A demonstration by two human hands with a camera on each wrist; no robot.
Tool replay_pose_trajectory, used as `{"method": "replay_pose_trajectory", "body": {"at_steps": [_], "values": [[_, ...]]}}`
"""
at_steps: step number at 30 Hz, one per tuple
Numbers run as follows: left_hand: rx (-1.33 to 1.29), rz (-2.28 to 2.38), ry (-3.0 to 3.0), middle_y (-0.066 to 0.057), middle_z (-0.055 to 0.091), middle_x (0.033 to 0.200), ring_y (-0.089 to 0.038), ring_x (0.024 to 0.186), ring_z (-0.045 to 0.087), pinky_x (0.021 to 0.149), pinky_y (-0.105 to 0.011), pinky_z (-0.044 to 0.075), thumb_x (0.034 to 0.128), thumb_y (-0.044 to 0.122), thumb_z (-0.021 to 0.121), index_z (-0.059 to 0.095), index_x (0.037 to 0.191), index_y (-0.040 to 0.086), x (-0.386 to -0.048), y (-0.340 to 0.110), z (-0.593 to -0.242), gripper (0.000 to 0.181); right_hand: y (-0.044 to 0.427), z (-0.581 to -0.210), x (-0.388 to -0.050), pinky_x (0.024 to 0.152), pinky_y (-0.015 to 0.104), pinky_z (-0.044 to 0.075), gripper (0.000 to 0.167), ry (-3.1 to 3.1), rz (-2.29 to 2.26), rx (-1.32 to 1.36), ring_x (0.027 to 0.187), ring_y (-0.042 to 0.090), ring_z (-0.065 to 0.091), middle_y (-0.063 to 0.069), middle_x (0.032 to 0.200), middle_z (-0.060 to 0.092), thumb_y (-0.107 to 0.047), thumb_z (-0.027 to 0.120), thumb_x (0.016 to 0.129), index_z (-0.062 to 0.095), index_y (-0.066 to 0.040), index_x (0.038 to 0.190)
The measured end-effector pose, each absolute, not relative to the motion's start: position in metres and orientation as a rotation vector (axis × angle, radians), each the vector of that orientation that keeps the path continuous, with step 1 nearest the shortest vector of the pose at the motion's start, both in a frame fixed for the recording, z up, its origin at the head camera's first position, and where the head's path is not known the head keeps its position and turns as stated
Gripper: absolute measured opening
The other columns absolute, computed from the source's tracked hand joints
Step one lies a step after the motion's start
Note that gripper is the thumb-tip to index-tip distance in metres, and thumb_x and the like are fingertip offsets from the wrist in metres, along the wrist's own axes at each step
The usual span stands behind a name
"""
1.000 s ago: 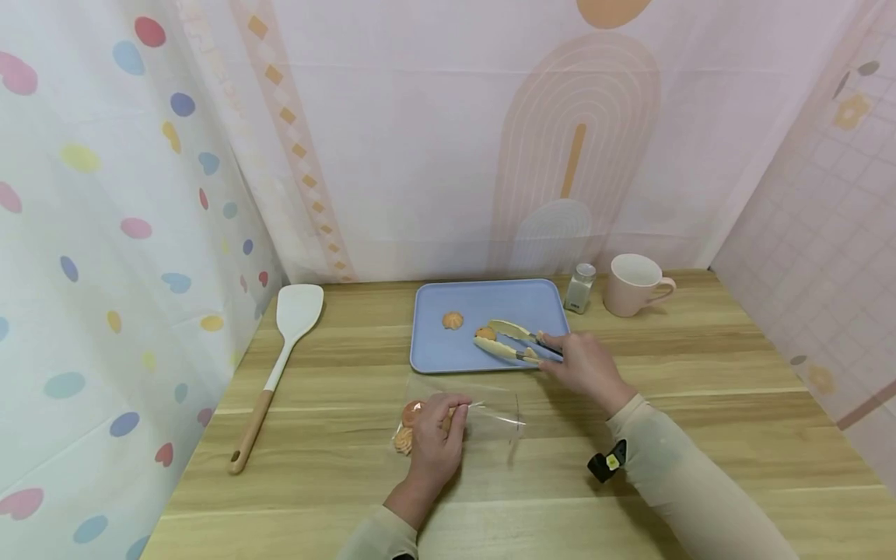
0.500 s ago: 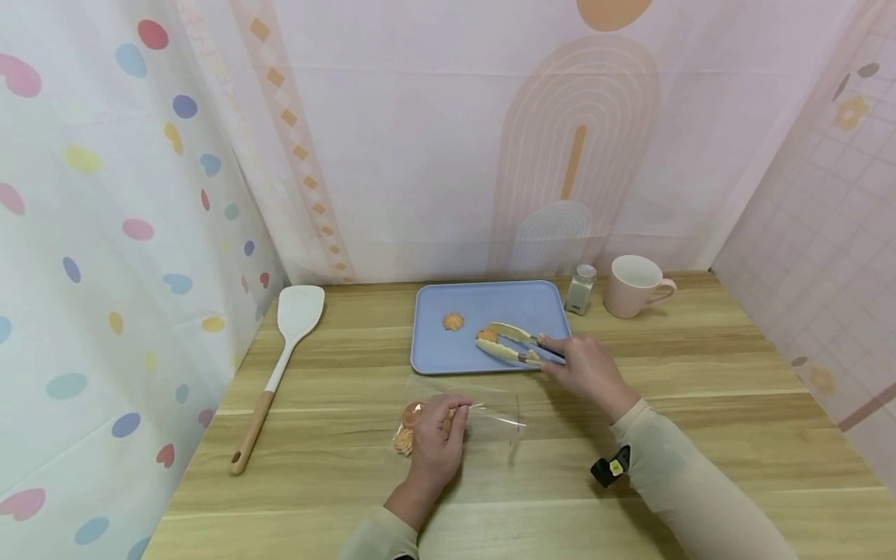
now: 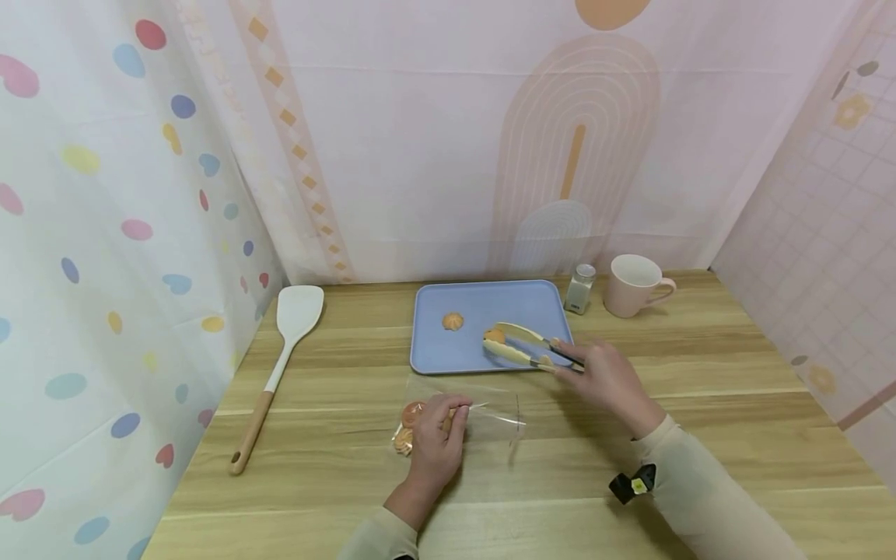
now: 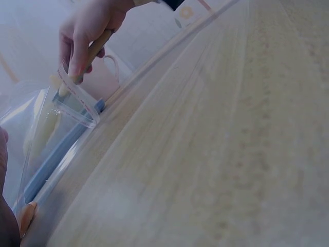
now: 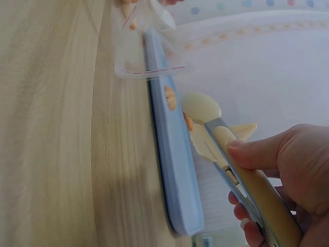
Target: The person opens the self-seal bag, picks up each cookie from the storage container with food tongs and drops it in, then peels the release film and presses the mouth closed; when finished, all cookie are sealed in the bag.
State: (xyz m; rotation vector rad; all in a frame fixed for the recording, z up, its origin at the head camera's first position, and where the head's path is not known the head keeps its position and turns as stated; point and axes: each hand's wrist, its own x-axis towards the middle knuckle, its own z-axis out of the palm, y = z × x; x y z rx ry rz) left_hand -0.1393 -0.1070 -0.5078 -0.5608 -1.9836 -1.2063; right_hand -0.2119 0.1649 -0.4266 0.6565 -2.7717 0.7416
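Now right hand (image 3: 607,379) gripping tongs (image 3: 507,352), one cookie (image 3: 494,336) between their tips over blue tray (image 3: 469,297), another cookie (image 3: 453,321) lying there, left hand (image 3: 437,437) pinching clear bag (image 3: 490,432) of loose biscuits (image 3: 404,441)

"How do the tongs (image 3: 509,354) sit?"
"Slanted over the tray (image 3: 432,350), blue and rimmed, pale yellow tips toward the left with a small golden cookie (image 3: 494,335) between them."
"And the other, ridged cookie (image 3: 453,321)?"
"On the tray, left of the tips."
"The bag (image 3: 490,435)?"
"Clear, just nearer than the tray, its red-lined end rightward; a reddish cookie (image 3: 411,413) and a swirled cookie (image 3: 403,441) show at its left end."
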Motion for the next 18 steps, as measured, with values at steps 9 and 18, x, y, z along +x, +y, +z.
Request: {"method": "replay_pose_trajectory", "body": {"at_steps": [9, 18], "values": [[-0.583, -1.209, -1.971, -0.005, 0.067, 0.088, -0.02, 0.083, 0.063, 0.079, -0.023, 0.046, 0.088, -0.002, 0.064, 0.068, 0.093, 0.004, -0.14, -0.106, -0.509, 0.009, 0.192, -0.421, -0.179, 0.06, 0.041, 0.048, 0.049, -2.724, 0.786, 0.626, 0.073, 0.027, 0.062, 0.012, 0.097, 0.072, -0.02, 0.082, 0.076, 0.067, -0.011, 0.121], [-0.581, -1.231, -1.966, -0.005, 0.068, 0.088, -0.021, 0.083, 0.063, 0.08, -0.023, 0.046, 0.0864, -0.005, 0.065, 0.068, 0.093, 0.005, -0.141, -0.105, -0.509, 0.012, 0.214, -0.411, -0.143, 0.057, 0.029, 0.044, 0.047, -2.61, 0.829, 0.677, 0.069, 0.014, 0.059, 0.005, 0.101, 0.072, -0.016, 0.085, 0.071, 0.07, -0.008, 0.116]]}}
